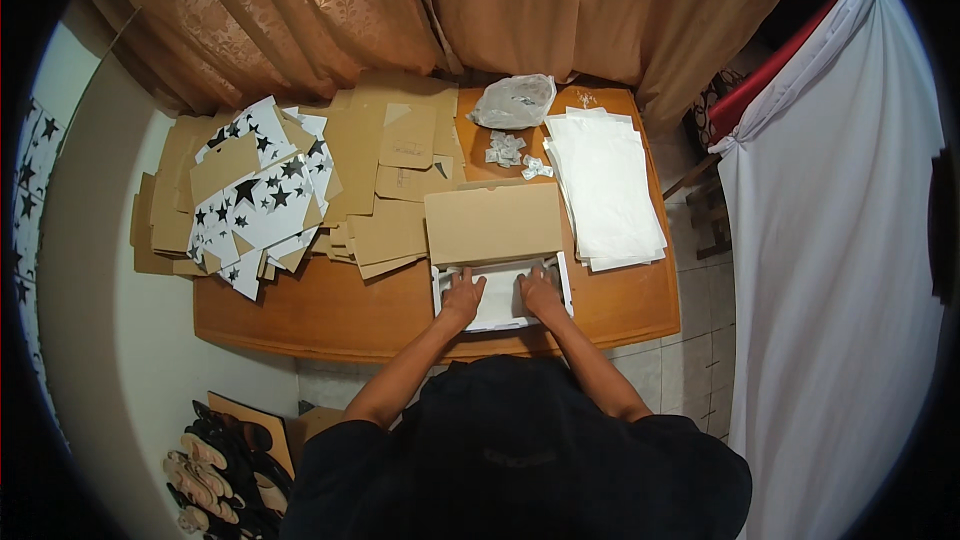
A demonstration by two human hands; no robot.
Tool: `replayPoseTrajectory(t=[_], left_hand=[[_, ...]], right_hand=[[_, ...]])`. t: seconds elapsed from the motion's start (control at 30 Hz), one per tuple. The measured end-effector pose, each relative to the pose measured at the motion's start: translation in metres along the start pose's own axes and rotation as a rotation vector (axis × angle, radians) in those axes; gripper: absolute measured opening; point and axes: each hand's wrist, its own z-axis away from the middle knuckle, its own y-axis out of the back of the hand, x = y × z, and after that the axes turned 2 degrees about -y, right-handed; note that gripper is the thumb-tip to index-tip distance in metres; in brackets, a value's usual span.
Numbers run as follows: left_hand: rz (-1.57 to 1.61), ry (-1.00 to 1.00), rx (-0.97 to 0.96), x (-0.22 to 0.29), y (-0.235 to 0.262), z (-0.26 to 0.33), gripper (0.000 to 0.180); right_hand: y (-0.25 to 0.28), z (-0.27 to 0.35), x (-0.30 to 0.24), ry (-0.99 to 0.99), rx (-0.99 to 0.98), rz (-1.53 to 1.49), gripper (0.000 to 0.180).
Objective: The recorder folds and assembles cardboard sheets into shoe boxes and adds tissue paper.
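Note:
An open cardboard box (565, 285) with white walls lies near the table's front edge, its brown lid flap (493, 223) raised behind it. White paper (500, 305) lines the inside. My left hand (463, 297) lies flat on the paper at the box's left side. My right hand (540, 294) presses flat on the paper at the right side. Neither hand grips anything.
The wooden table (330, 315) holds piles of flat brown cardboard (390, 155) and star-printed sheets (262, 202) at left, a stack of white paper sheets (605, 185) at right, small white packets (508, 150) and a plastic bag (515, 100) behind. Shoes (215, 465) lie on the floor at lower left.

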Motion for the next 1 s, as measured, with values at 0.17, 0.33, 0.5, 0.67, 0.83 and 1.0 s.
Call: replayPoseTrajectory(t=[0.17,0.33,0.5,0.67,0.83,1.0], left_hand=[[0.245,-0.193,-0.149,-0.01,0.003,-0.008,0.029],[0.256,-0.27,-0.214,-0.013,-0.014,-0.026,0.027],[0.537,-0.226,-0.01,-0.014,0.05,0.01,0.026],[0.771,0.106,0.546,-0.018,0.102,0.069,0.023],[0.743,0.341,0.544,-0.036,0.047,0.083,0.03],[0.808,0.377,0.49,-0.047,0.017,0.086,0.034]], right_hand=[[0.024,0.002,-0.01,0.212,-0.164,-0.111,0.029],[0.008,-0.007,0.014,0.353,-0.319,-0.169,0.031],[0.053,0.025,0.001,0.218,0.077,-0.421,0.033],[0.104,0.057,0.016,0.037,0.502,-0.399,0.034],[0.071,0.051,0.046,-0.106,0.45,-0.544,0.051],[0.07,0.049,0.023,-0.056,0.472,-0.547,0.056]])
